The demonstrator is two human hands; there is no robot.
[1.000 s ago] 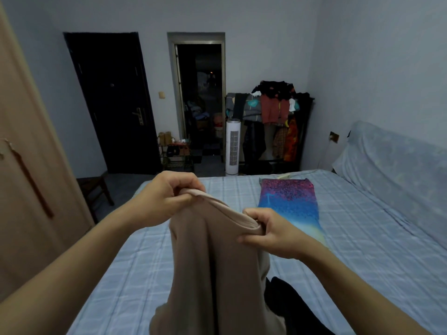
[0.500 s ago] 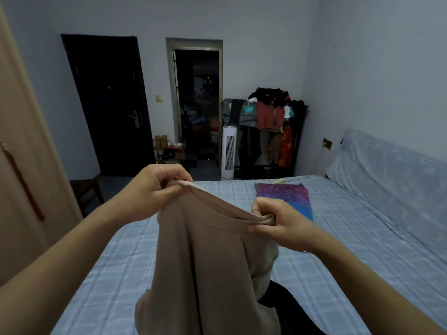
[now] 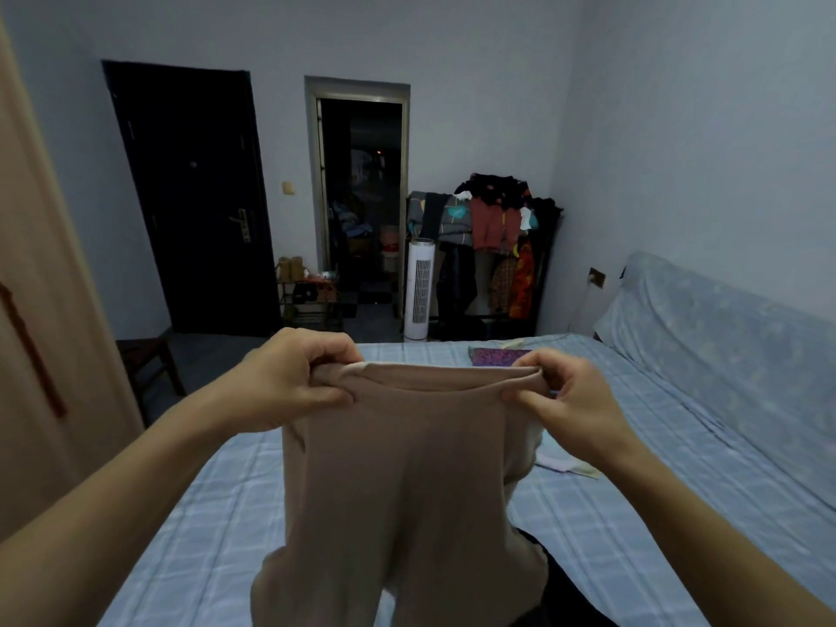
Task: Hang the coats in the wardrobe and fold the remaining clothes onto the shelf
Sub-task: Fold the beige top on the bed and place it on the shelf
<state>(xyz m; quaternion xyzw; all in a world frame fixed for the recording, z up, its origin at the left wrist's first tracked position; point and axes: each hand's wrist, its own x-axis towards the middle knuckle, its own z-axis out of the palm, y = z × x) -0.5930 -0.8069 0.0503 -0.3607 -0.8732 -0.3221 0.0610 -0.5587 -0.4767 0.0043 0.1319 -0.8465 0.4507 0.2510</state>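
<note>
As both hands pinch its top edge, left hand (image 3: 289, 377) and right hand (image 3: 567, 400) hold a beige garment (image 3: 407, 491) stretched and hanging between them above the bed (image 3: 633, 513); folding appears underway, next likely laying it flat.

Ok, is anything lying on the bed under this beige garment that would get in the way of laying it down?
Yes. A dark garment lies on the bed at lower right, partly hidden behind the beige garment, and a small white cloth lies farther up, to its right.
</note>
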